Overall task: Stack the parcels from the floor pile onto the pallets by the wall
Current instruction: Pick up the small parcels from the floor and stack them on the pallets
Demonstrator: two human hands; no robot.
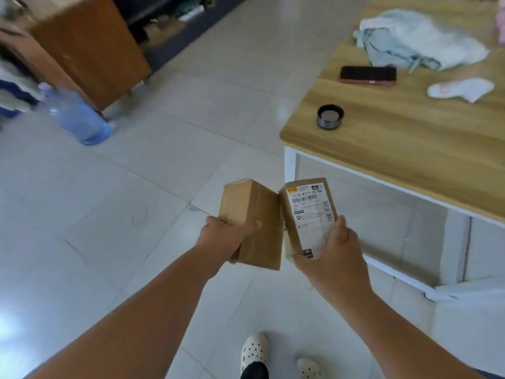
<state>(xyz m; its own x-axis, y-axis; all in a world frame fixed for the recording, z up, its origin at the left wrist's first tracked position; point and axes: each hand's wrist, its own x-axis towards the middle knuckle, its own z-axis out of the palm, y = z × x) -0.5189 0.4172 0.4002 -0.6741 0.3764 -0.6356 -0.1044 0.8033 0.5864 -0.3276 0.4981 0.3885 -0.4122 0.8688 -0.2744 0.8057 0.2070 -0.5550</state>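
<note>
The person stands on the white tiled floor (136,242) holding two small brown parcels out in front at twelve o'clock, above the tiles. The left hand (226,236) grips the plain parcel (254,212) at its near end, thumb lying across the top face; I can read no writing on it. The right hand (336,255) clasps the labelled parcel (308,214) from the right side, thumb on the white shipping label (311,206). That label reads "512A M719 00 P00" over a barcode, with "M719" again lower down; the yellow logo in its corner and the small print are too blurred to read. The two parcels meet edge to edge. At two o'clock stands a wood-topped counter (396,138) carrying a dark phone (368,74), a round black lid (330,116), a white sock (461,88) and pale crumpled clothes (418,39). At ten o'clock a blue water jug (79,119) sits just beside a brown wooden cabinet (90,47). White perforated clogs (254,351) show at six o'clock.
</note>
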